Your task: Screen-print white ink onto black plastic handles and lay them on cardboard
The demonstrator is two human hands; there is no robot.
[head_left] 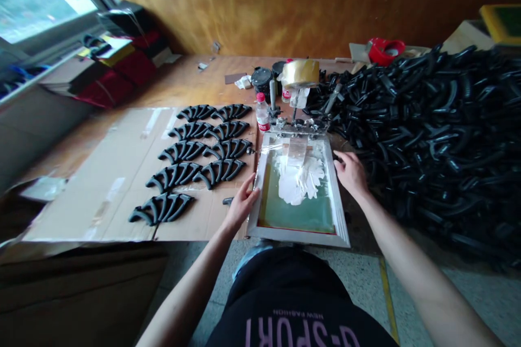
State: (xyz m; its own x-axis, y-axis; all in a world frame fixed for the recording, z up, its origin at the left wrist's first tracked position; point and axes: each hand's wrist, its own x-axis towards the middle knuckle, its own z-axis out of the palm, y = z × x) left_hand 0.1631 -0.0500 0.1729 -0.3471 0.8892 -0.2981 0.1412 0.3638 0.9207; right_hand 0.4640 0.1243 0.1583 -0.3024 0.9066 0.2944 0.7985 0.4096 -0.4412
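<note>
A screen-printing frame (pixel 341 217) with a pale metal border lies in front of me, its green mesh (pixel 311 216) partly covered by thick white paste (pixel 299 179). At its left border is my left hand (pixel 243 203), thumb on the edge and the other fingers partly hidden along the side. My right hand (pixel 352 174) is at the right border, index finger and thumb apart, with nothing plainly held. A wide pale squeegee (pixel 297 152) rests in the paste near the hinge clamp (pixel 301 129). Just left of my left hand, a small black piece (pixel 228 201) lies on the cardboard.
Black curved handles (pixel 163 209) lie in grouped rows on the cardboard sheet (pixel 118 162). A large heap of black handles (pixel 439 130) fills the right. Behind the frame stand a red-capped bottle (pixel 262 114), a tape roll (pixel 301 72) and a red tape dispenser (pixel 385 52).
</note>
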